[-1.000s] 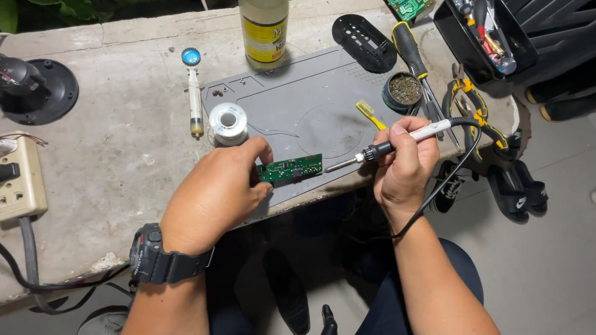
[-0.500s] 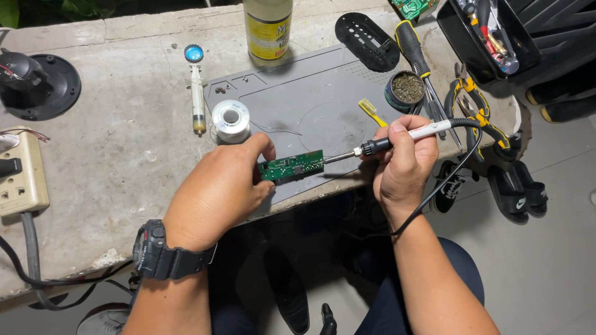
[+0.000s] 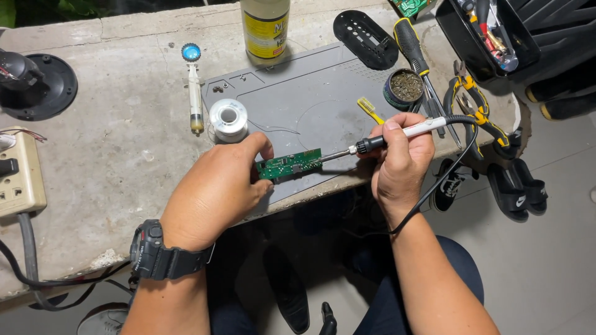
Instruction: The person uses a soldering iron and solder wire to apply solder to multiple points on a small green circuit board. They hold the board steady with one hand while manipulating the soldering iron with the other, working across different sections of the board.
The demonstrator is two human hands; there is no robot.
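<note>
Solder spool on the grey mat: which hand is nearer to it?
Left. The left hand sits just below the solder spool, holding the circuit board; the right hand is far right, gripping the soldering iron.

left hand pinching green circuit board, right hand gripping soldering iron

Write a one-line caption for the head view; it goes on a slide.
Left hand steadies a green circuit board on a grey mat while the right hand applies a soldering iron.
</note>
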